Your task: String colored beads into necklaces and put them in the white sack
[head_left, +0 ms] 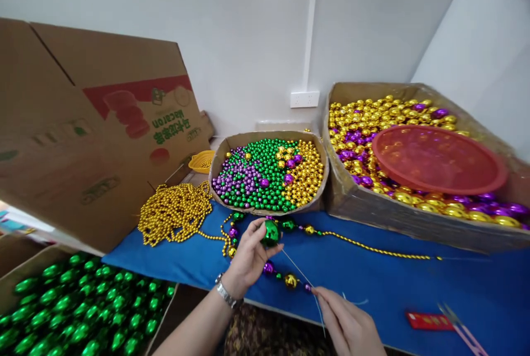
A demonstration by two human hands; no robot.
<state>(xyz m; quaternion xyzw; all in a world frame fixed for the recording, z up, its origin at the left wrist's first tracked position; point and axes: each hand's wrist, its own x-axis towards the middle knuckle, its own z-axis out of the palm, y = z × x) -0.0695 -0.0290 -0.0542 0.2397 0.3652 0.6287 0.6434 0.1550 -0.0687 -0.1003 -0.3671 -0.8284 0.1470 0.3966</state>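
Observation:
My left hand [249, 255], with a watch on its wrist, grips a large shiny green bead [271, 233] between thumb and fingers. A thin pale string [298, 269] runs from near that bead to my right hand [346, 320]. The right fingertips pinch the string, and its loose end hangs below them. Between and behind my hands lies a strand of purple, gold and green beads [290, 280] on the blue cloth [372, 284]. The strand continues right as a row of small gold beads [372, 247].
Behind my hands stands a box of small mixed beads [265, 174]. A larger box of gold and purple beads [360, 107] holds a red basin [439, 160]. Gold bead chains [176, 212], a macaron carton [136, 118] and green beads [83, 306] are left. Thread snips [464, 329] lie right.

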